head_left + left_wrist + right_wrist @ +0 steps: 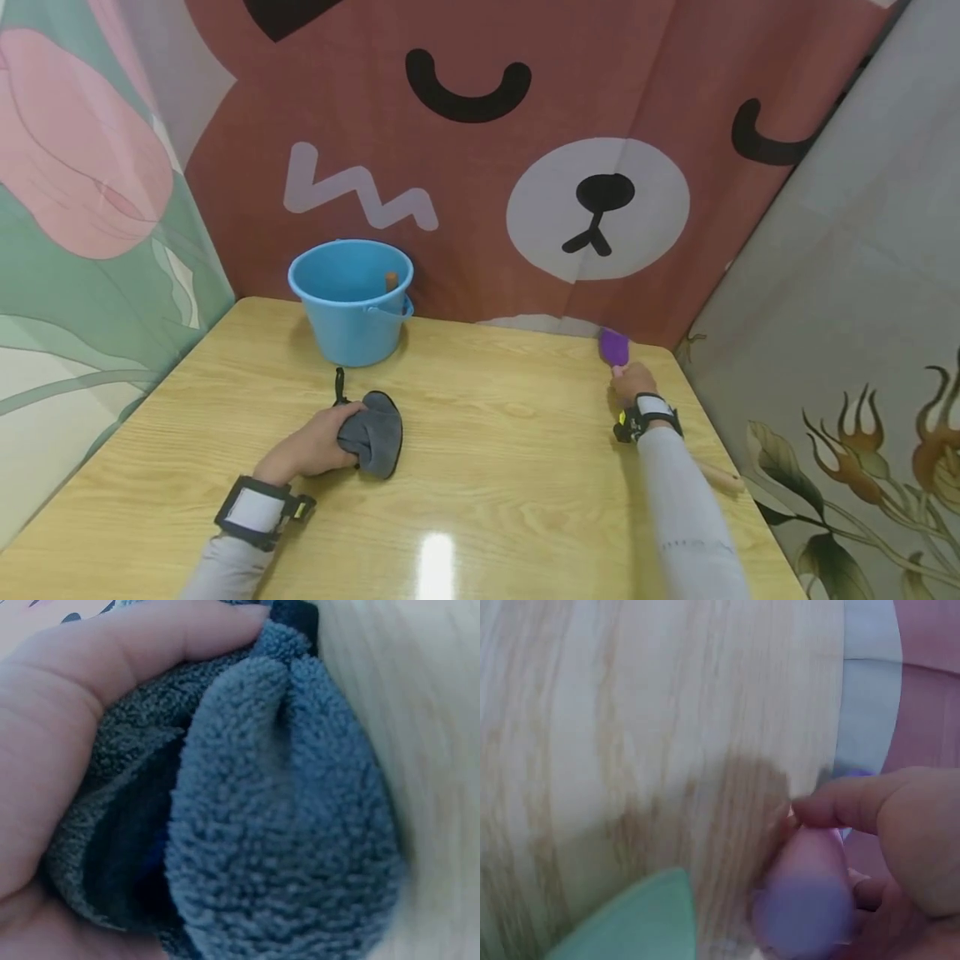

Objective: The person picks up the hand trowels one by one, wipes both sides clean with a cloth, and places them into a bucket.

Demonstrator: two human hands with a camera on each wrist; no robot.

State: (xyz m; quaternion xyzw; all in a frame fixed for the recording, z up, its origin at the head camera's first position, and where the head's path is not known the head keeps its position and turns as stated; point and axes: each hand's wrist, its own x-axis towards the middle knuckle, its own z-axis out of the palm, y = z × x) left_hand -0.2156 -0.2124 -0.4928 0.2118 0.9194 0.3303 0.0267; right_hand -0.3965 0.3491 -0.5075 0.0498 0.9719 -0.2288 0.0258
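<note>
Purple scoop-like tool (614, 347), pinched by its pink handle (804, 904) in the right hand (634, 381) near the far right corner of the table (510, 450), runs lengthwise from grip toward the back edge, while the left hand (318, 442), nearer the blue bucket (356, 332), clasps grey fabric (381, 433).

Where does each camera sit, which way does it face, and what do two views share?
Head: worn on the person's head, facing forward and down over the table; left hand, right hand and both sleeves show.
Left wrist: worn on that wrist, looking closely at the grey fuzzy cloth; part of the left hand shows.
Right wrist: worn on that wrist, looking at the pink handle and table; part of the right hand shows.
Shared: head and left wrist both show the left hand gripping the cloth.
</note>
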